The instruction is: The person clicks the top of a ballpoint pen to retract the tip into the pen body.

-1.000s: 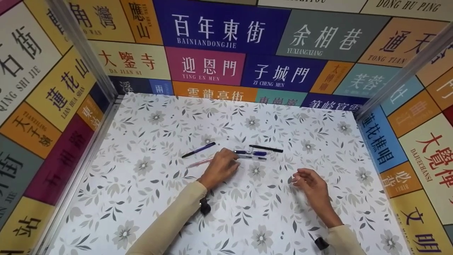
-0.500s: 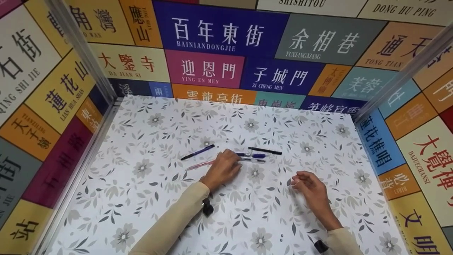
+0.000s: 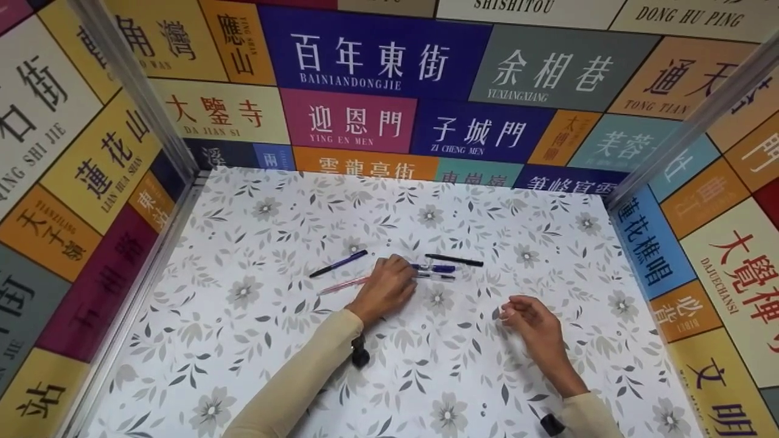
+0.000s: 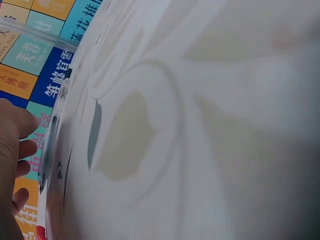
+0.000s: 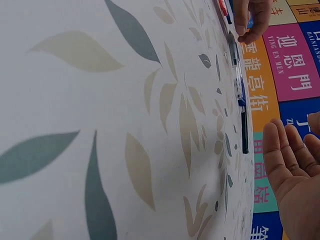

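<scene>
My left hand hovers over or rests on several pens in the middle of the table, fingers loosely bent. Beneath its fingers run a blue-capped pen and a clear pen, their left parts covered. In the left wrist view the clear pen lies beside the fingertips, its point showing; no pen is visible between the fingers. A pinkish-red clear pen sticks out to the left of the hand. My right hand is apart from the pens, fingers relaxed and palm visible in the right wrist view, holding nothing.
A blue and black pen lies slanted at the left, and a black pen lies behind the blue-capped one. The table has a floral cover. Panels with street names wall it in at the back and sides.
My left hand has shifted slightly to the right over the pens, covering more of the blue-capped one. The pens and my right hand stay nearly in place; the head view tilts a little.
</scene>
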Tool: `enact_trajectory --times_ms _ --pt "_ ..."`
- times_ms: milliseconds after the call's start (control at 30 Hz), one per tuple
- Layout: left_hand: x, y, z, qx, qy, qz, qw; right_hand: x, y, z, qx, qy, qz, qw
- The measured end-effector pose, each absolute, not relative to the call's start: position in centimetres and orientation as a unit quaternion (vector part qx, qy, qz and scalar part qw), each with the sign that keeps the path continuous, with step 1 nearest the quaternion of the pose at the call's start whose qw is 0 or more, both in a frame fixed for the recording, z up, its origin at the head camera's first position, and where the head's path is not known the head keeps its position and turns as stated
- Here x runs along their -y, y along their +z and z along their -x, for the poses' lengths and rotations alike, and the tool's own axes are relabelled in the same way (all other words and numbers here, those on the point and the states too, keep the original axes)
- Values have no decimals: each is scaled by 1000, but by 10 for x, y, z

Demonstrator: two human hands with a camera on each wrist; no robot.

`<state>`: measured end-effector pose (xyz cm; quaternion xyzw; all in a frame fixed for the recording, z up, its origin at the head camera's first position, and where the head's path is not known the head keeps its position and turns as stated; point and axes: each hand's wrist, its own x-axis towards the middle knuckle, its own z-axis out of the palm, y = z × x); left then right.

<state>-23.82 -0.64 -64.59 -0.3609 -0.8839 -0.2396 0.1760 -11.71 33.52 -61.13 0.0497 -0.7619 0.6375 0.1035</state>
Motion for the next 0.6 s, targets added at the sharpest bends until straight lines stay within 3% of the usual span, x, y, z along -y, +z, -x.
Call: enact_trajectory --times_ms 600 --pt "3 -653 258 880 -250 385 124 -338 -616 116 759 639 -69 104"
